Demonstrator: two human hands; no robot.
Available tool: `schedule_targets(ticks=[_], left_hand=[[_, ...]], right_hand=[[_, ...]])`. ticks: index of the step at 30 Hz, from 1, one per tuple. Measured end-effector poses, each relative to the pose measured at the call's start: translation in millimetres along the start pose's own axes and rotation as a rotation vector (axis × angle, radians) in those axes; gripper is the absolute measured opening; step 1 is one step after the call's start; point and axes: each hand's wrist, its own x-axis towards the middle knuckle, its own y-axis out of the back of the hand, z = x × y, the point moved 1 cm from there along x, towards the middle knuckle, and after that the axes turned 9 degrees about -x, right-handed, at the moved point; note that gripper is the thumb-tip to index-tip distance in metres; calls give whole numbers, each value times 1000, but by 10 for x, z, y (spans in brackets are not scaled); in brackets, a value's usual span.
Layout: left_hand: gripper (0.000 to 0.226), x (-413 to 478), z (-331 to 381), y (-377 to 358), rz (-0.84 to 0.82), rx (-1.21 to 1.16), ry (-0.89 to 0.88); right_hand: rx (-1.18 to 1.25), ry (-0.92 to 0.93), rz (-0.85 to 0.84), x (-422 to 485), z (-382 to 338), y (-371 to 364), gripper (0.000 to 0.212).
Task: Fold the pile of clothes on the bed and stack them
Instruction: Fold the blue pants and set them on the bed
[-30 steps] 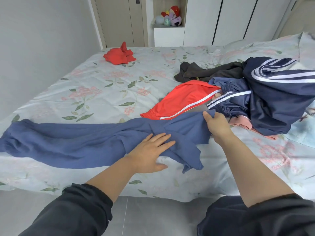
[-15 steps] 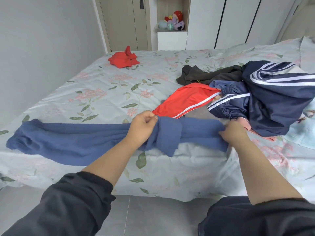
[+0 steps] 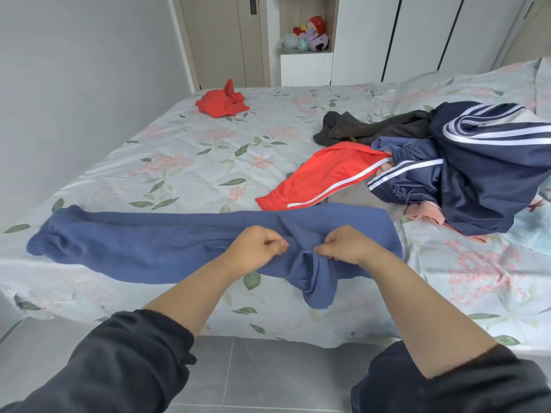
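A pair of blue sweatpants (image 3: 155,242) lies stretched along the near edge of the bed (image 3: 190,162), legs pointing left. My left hand (image 3: 256,248) and my right hand (image 3: 343,247) pinch its bunched fabric close together near the waist end; a loose flap hangs over the bed's edge below them. To the right sits the pile: red shorts with white stripes (image 3: 328,174), a navy striped tracksuit (image 3: 483,174), a dark grey garment (image 3: 366,129) and a pink piece (image 3: 432,219) underneath.
A crumpled red garment (image 3: 222,101) lies at the bed's far left. A grey wall runs along the left side. Behind the bed are a door, white wardrobes and a shelf with plush toys (image 3: 310,37). Grey tiled floor lies below me.
My hands have come together at the waist end of the blue sweatpants, both now pinching the fabric. The right end has been smoothed flat and the flap hangs lower.
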Motion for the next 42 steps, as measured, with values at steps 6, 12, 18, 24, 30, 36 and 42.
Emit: schedule_targets(ticks=[6, 12, 18, 24, 30, 36, 42], left_hand=[[25, 66, -157, 186, 220, 450, -120], [37, 104, -242, 81, 109, 588, -168], [52, 239, -296, -153, -1, 599, -32], [61, 334, -334, -309, -4, 684, 54], [65, 393, -329, -460, 35, 716, 17], [66, 375, -434, -495, 67, 744, -51], [63, 396, -478, -506, 8, 795, -83]], right_hand=[[13, -20, 26, 11, 32, 29, 45], [518, -9, 73, 60, 92, 219, 23], [293, -166, 507, 157, 296, 381, 43], [-272, -88, -10, -19, 230, 321, 44], [-401, -100, 163, 74, 353, 489, 23], [55, -171, 438, 147, 564, 689, 33], [90, -432, 304, 186, 696, 648, 69]])
